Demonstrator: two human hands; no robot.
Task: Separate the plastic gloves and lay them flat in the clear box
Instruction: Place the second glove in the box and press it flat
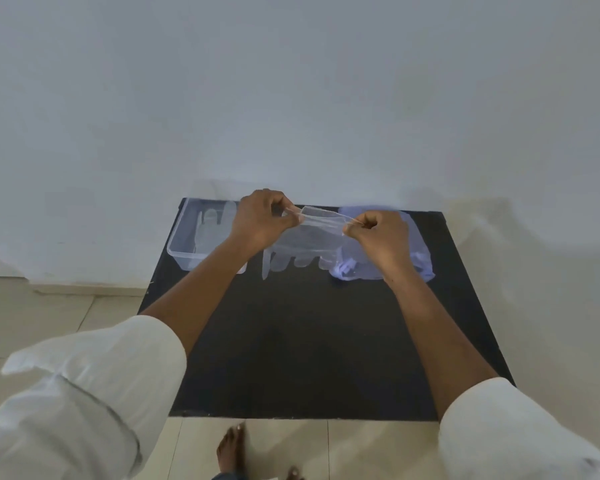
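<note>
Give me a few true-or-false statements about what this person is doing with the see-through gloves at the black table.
1. Both hands hold one thin clear plastic glove by its cuff. True: the left hand and right hand pinch opposite ends.
2. The clear rectangular plastic box is empty. False: at least one glove already lies inside.
3. The box sits at the table's far left corner. True.
4. The crumpled pile of remaining clear gloves lies inside the box. False: it lies on the black table, behind the right hand.
5. The held glove's fingers point upward. False: they hang downward.
</note>
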